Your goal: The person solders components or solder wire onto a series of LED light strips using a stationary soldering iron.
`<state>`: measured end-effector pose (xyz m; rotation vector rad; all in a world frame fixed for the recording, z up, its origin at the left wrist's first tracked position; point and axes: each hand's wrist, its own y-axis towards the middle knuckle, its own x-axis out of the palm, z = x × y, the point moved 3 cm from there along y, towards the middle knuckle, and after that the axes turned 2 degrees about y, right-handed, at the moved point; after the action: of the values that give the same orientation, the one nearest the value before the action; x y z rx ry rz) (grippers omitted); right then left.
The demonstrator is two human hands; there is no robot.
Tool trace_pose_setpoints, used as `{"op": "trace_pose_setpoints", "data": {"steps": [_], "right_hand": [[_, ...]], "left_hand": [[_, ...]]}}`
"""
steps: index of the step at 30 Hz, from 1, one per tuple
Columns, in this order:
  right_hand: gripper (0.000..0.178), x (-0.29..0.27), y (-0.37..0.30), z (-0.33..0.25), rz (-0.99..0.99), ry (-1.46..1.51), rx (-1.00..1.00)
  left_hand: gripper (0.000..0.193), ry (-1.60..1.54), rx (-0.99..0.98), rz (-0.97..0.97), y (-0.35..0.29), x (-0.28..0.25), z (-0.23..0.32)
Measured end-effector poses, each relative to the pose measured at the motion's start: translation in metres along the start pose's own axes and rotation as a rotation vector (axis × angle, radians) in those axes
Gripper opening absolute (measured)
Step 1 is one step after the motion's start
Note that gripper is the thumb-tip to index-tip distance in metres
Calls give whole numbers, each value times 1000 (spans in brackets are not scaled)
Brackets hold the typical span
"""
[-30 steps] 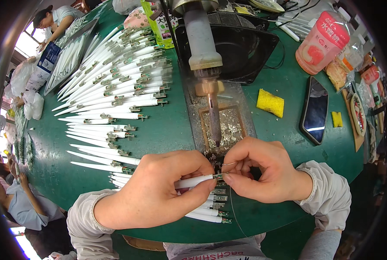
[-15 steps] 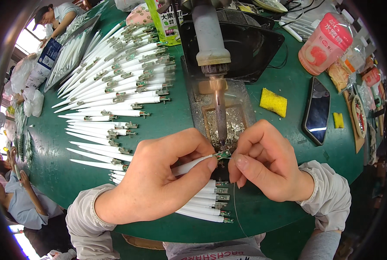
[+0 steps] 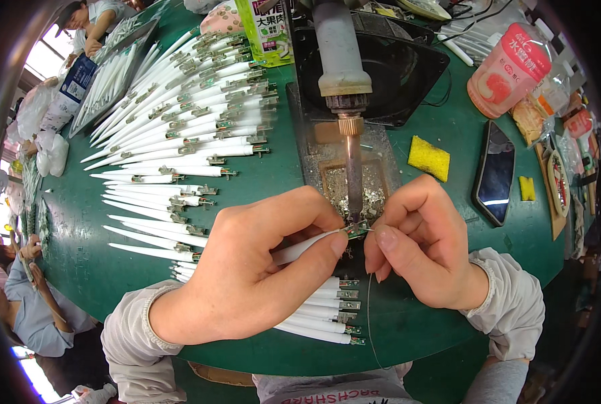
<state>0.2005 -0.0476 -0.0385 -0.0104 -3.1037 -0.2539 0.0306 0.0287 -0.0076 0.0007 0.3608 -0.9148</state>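
My left hand [image 3: 246, 262] is closed on a white tapered pen-shaped stick [image 3: 299, 249]. From the stick's end a small green circuit board [image 3: 359, 232] sticks out. The tip of an upright soldering iron [image 3: 353, 158] comes down right at that board. Between thumb and fingertips my right hand [image 3: 425, 246] pinches thin solder wire [image 3: 370, 316], whose short end points left to the board. The rest of the wire hangs down past the table edge. Whether wire and iron tip actually touch cannot be made out.
Many similar white sticks [image 3: 179, 138] lie in rows at left; several more [image 3: 321, 313] lie below my hands. Under the iron is a solder-flecked tray [image 3: 337, 185]. A yellow sponge [image 3: 428, 158], a phone [image 3: 494, 172] and a pink container [image 3: 509, 71] stand rightward. Other people [image 3: 38, 303] sit at left.
Both hands, with the stick and the wire, sit slightly farther right and up. The board is closer to the iron tip. The iron appears shifted slightly right in the picture.
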Motion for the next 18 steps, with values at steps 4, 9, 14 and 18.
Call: {"op": "trace_pose_setpoints", "data": {"steps": [4,9,14,18], "right_hand": [[12,1,-1,0,19,27,-34],[12,-2,-2,1,-13,-24,-20],[12,-2,0,3,-34,-22,-10],[11,-1,1,4,-20,-26,-23]], "left_hand": [[9,24,43,-5,1,0,3],[7,-26,-60,-29,-2,-4,2],[6,-62,-71,7,0,-4,-1],[5,-97,-78,1,1,-2,-2]]}}
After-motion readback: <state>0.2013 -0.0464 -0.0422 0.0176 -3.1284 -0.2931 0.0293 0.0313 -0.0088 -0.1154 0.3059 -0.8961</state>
